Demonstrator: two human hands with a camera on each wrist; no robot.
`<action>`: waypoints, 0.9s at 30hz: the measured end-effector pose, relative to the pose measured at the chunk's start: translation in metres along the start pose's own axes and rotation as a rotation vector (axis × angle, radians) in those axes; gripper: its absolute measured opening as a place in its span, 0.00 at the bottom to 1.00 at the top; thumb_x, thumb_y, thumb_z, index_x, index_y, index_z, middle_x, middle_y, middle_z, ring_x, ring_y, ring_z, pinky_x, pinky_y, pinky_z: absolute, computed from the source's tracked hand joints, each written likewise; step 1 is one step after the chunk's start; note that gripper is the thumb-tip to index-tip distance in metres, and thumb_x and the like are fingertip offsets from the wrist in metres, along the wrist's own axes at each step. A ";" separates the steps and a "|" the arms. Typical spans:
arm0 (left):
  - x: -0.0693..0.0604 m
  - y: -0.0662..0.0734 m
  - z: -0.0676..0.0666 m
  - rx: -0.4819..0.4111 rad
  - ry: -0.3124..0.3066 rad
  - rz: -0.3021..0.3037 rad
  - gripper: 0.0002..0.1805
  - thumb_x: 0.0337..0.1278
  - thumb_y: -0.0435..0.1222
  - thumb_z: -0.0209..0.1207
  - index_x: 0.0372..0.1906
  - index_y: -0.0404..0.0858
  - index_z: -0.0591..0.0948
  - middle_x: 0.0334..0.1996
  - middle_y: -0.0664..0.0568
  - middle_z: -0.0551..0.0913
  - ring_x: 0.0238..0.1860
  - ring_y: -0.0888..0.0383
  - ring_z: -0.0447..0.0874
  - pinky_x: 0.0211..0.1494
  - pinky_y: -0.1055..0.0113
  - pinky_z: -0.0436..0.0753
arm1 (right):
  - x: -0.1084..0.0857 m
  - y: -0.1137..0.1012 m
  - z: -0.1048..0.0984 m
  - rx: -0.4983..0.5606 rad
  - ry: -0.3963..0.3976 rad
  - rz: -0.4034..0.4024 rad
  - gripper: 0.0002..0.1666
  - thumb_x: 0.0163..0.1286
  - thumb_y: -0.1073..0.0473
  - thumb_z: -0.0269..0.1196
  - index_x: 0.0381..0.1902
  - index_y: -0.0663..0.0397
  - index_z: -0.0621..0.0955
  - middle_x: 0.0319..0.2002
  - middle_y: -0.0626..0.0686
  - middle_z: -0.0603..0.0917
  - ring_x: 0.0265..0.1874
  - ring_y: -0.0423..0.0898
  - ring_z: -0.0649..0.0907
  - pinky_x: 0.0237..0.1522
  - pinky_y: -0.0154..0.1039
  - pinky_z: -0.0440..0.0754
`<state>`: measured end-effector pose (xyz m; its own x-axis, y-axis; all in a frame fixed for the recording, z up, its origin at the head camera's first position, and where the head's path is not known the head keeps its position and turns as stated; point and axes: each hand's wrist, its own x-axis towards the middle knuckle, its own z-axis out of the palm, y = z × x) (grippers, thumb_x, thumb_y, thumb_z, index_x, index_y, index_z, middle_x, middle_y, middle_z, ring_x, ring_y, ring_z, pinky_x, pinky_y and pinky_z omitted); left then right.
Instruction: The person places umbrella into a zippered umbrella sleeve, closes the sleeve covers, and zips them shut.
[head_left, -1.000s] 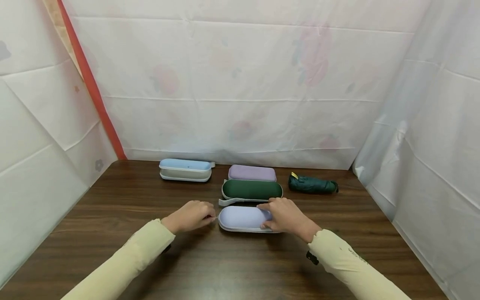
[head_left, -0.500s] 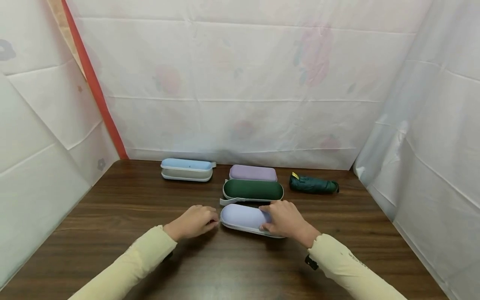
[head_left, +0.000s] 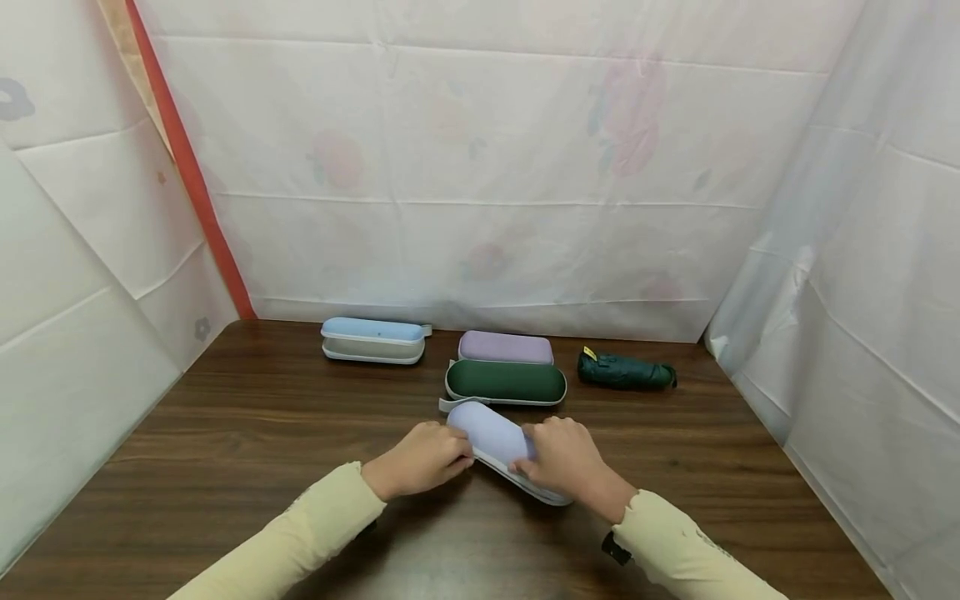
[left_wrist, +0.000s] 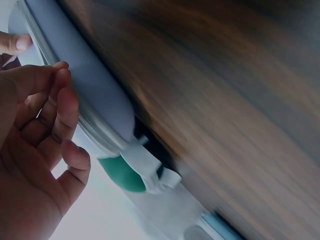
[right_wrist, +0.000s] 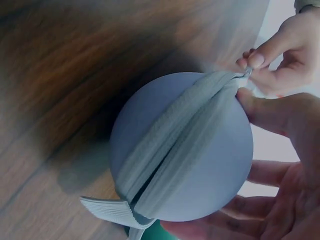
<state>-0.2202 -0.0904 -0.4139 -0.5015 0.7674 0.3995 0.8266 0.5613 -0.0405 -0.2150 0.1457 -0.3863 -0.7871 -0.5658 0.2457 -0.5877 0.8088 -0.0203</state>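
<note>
The lavender case (head_left: 487, 429) lies slanted on the table, its right end nearer the front edge. My right hand (head_left: 566, 458) grips that right end; in the right wrist view this hand (right_wrist: 285, 200) has its thumb and fingers round the rounded shell (right_wrist: 220, 160). At the case's near side, my left hand (head_left: 423, 460) pinches a small zipper pull (right_wrist: 249, 71), seen in the right wrist view. The left wrist view shows my left hand (left_wrist: 40, 135) beside the zipper seam, thumb and index tips together. A slit shows along the seam in the right wrist view.
A green case (head_left: 506, 382) with a grey strap lies just behind the lavender one, and a purple case (head_left: 506, 346) behind that. At the back left sits a light-blue case (head_left: 372, 340), partly open. A folded dark-green umbrella (head_left: 626, 372) lies right of them.
The lavender case has swung round, its right end coming nearer the front. My left hand has moved right, from beyond its left end to its near side. My right hand has kept its grip.
</note>
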 end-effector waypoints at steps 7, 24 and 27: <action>0.003 0.008 0.003 -0.019 0.005 0.004 0.10 0.55 0.35 0.64 0.20 0.46 0.79 0.19 0.62 0.71 0.20 0.67 0.70 0.27 0.68 0.74 | -0.001 -0.006 -0.005 -0.004 -0.007 -0.004 0.26 0.52 0.39 0.71 0.31 0.57 0.83 0.17 0.49 0.77 0.16 0.43 0.77 0.15 0.37 0.72; -0.006 0.003 0.003 -0.056 -0.090 -0.044 0.07 0.57 0.37 0.63 0.24 0.47 0.83 0.22 0.63 0.75 0.21 0.67 0.72 0.26 0.69 0.73 | 0.038 0.012 -0.025 -0.360 -0.200 -0.758 0.33 0.66 0.66 0.60 0.65 0.32 0.72 0.69 0.47 0.65 0.68 0.49 0.63 0.65 0.41 0.61; -0.006 0.004 0.005 -0.061 -0.088 -0.048 0.07 0.57 0.36 0.63 0.24 0.46 0.82 0.22 0.62 0.76 0.21 0.67 0.72 0.25 0.69 0.73 | 0.038 0.011 -0.025 -0.366 -0.232 -0.714 0.37 0.61 0.67 0.66 0.65 0.33 0.73 0.68 0.47 0.67 0.68 0.48 0.63 0.65 0.42 0.62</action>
<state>-0.2157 -0.0912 -0.4212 -0.5590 0.7660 0.3176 0.8138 0.5802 0.0331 -0.2465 0.1375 -0.3527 -0.2902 -0.9485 -0.1269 -0.8938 0.2213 0.3901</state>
